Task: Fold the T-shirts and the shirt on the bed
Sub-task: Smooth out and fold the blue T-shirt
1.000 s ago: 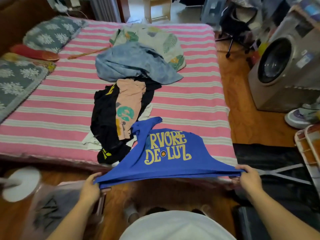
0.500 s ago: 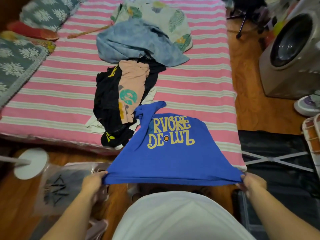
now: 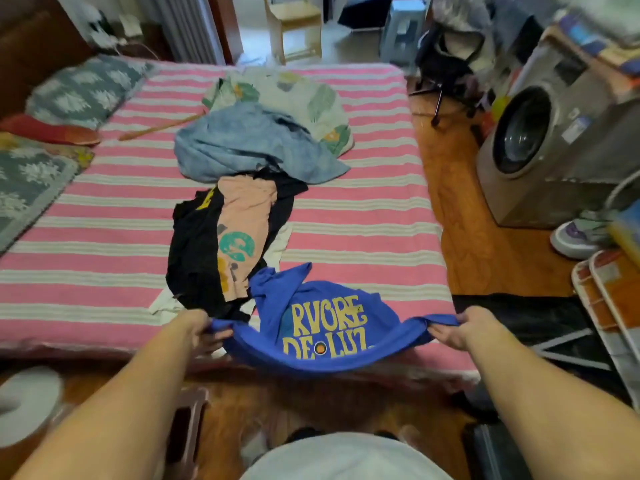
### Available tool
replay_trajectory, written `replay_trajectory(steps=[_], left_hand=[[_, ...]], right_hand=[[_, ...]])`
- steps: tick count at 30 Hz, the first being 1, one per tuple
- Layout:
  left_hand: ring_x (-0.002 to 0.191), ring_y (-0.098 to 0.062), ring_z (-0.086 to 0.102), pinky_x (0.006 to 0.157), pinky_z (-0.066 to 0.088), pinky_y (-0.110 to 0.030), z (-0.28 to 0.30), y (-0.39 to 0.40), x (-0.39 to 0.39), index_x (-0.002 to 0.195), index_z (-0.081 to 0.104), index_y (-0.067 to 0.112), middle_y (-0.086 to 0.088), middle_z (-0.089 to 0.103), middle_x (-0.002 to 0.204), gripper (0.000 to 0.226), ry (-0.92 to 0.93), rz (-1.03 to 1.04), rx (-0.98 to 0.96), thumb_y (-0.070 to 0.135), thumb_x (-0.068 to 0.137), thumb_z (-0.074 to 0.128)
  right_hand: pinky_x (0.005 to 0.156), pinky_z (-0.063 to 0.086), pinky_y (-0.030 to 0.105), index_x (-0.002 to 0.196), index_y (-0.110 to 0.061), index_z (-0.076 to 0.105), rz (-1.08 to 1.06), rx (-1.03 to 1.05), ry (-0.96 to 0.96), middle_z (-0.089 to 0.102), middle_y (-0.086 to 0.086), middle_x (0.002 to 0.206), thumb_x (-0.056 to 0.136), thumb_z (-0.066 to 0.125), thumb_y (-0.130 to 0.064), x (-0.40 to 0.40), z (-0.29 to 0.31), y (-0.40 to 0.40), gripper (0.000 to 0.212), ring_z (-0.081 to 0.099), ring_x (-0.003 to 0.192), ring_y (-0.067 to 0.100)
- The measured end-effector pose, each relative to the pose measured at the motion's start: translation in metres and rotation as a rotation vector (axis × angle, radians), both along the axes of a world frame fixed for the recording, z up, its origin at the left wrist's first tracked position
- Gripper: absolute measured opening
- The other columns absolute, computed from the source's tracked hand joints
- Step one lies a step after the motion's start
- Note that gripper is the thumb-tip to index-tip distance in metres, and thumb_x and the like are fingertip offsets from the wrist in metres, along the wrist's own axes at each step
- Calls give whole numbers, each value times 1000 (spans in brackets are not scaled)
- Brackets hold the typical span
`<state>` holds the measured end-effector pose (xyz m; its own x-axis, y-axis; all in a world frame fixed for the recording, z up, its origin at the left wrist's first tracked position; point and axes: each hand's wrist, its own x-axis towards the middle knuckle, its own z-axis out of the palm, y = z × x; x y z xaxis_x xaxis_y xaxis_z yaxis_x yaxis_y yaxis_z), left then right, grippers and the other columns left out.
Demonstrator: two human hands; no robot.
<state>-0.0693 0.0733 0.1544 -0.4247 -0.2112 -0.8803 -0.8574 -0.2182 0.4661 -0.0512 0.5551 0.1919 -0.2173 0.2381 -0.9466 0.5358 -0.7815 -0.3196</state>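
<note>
A blue T-shirt [image 3: 322, 327] with yellow lettering sags over the near edge of the pink striped bed [image 3: 86, 237]. My left hand [image 3: 201, 329] grips its left hem corner and my right hand [image 3: 460, 327] grips the right corner. Its far end lies crumpled on the bed. Behind it sits a pile: a black T-shirt [image 3: 194, 251], a peach T-shirt [image 3: 244, 220] with a green print, a bit of white cloth [image 3: 277, 244], a light blue shirt [image 3: 249, 147] and a leaf-print garment [image 3: 304, 95].
Grey patterned pillows [image 3: 83, 88] line the bed's left side. A washing machine [image 3: 554, 140] stands on the wooden floor to the right, with a shoe [image 3: 581, 233] and a rack [image 3: 609, 306] nearer. A white fan base [image 3: 27, 403] sits at the lower left.
Both hands moved forward over the bed edge with the blue T-shirt's hem. The shirt went slack and now sags between them. The view tilted up.
</note>
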Motion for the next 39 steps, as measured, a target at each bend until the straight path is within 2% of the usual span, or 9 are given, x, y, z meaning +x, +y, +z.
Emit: replay_trajectory(steps=[5,8,16,22,24,27,32,35,39], left_hand=[[86,-26,68,92,50,-46,225,15,-219,110,59,12,-13,65,120,31,707,240,99,8,101,30],[105,-43,68,71,58,-61,352,1,-298,127,57,-3,-26,63,130,45,1011,274,234,5,91,31],[105,-34,63,87,57,-54,482,45,-253,96,52,9,-16,59,107,18,1327,387,388,8,101,35],[84,-30,68,77,58,-39,353,61,-200,93,61,6,-14,71,88,35,1114,391,425,8,62,45],[100,-31,67,82,56,-41,278,65,-179,100,61,8,-14,73,100,29,982,397,361,6,76,44],[117,-32,59,94,49,-45,157,62,-150,107,59,10,-14,62,130,28,695,426,250,9,103,32],[93,-29,69,88,54,-46,-19,63,-100,136,47,7,-15,63,130,34,373,286,30,5,104,36],[81,-27,71,75,59,-41,-139,63,-80,148,45,14,-10,69,113,47,217,178,-65,5,102,41],[79,-30,66,67,59,-40,-271,55,-52,115,58,9,-23,67,119,18,38,38,-271,4,100,49]], right_hand=[[101,45,46,147,-4,41,-10,203,610,49,10,147,108,15,-14,-174,186,30,48,47,137,31],[74,51,35,126,-14,57,-110,206,927,64,4,126,104,20,-19,-220,290,46,43,63,107,22],[53,60,41,107,-8,61,-387,200,1223,67,17,100,102,40,-15,-192,408,51,23,72,80,31],[71,59,41,125,-13,60,-385,228,1011,64,12,123,102,45,-20,-158,292,71,28,66,103,29],[95,50,44,132,-11,51,-290,249,909,58,13,130,106,40,-22,-134,234,70,31,61,110,27],[83,50,42,143,-9,47,-228,223,721,58,12,135,107,37,-23,-100,137,80,40,61,115,28],[115,35,42,117,-17,58,-100,225,394,63,2,130,108,32,-19,-58,-16,83,28,63,111,20],[101,47,43,118,-16,59,-52,266,208,66,3,127,108,36,-19,-34,-133,83,26,68,89,18],[67,60,37,135,-17,56,-28,289,4,69,2,116,107,40,-16,-8,-272,83,32,72,83,19]])
